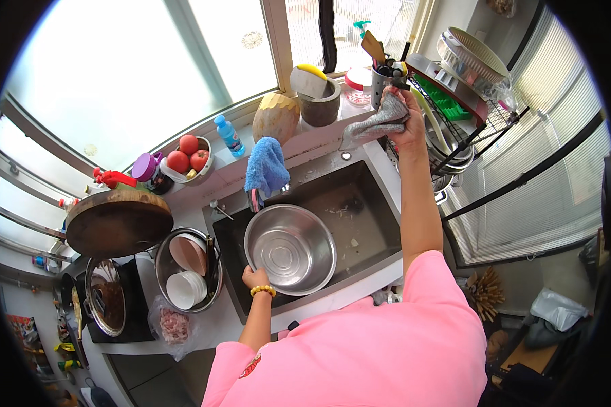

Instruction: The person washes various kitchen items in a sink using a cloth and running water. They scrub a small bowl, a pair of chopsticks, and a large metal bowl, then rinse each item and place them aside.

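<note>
Toward the upper right of the frame, the right hand (pixel 409 129) is clenched around one grey cloth (pixel 379 126), bunched in the fist with a loose end trailing to the left; whether it touches the utensil canister (pixel 379 95) just above, I cannot tell. Left of the lower centre, the left hand (pixel 254 279), wearing one bracelet (pixel 263 290) of yellow beads, grasps the rim of one metal basin (pixel 290 245), which sits in the left part of the sink (pixel 380 234). One blue cloth (pixel 267 165) hangs near the centre, above the basin. At upper left, three red, round fruits (pixel 178 161) share one bowl (pixel 201 178), near one blue bottle (pixel 229 138) whose label is too small to read. A red printed badge (pixel 250 367) marks the pink sleeve at lower centre-left.
</note>
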{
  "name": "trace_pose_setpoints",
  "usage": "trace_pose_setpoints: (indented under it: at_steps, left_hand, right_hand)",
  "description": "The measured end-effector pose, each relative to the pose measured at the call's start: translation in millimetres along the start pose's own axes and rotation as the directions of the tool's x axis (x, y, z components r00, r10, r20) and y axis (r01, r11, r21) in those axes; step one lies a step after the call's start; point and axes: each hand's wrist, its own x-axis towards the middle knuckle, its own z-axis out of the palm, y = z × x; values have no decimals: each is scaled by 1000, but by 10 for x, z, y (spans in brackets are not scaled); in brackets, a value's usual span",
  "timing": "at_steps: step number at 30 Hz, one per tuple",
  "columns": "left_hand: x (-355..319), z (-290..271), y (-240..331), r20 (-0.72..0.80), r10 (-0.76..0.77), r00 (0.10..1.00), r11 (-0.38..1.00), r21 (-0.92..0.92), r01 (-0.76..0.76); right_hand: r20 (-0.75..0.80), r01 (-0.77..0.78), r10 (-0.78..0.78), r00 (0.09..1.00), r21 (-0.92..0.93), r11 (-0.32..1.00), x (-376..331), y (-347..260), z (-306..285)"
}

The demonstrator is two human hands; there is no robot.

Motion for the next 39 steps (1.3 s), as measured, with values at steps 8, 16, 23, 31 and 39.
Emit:
trace_pose_setpoints:
  at_steps: [8,16,23,31,39]
  left_hand:
    - [-59,49,12,-5,-28,1000,1000,8,28]
    - [-58,15,-31,-32,-47,998,999,8,47]
    - [-19,14,-81,-36,-55,998,998,3,55]
    - [-65,62,-50,-17,-66,998,997,-39,65]
    - [-123,-1,48,-25,-136,990,991,-2,136]
  right_hand:
    - [-61,-78,107,992,363,928,541,-285,-12]
    - [-401,204,-119,908,174,963,990,-343,-100]
    - [-434,59,-118,893,-148,987,645,100,27]
    - [-467,96,-263,844,-352,931,223,169,-694]
    - [-656,-614,-69,751,-733,293,-516,805,-1926]
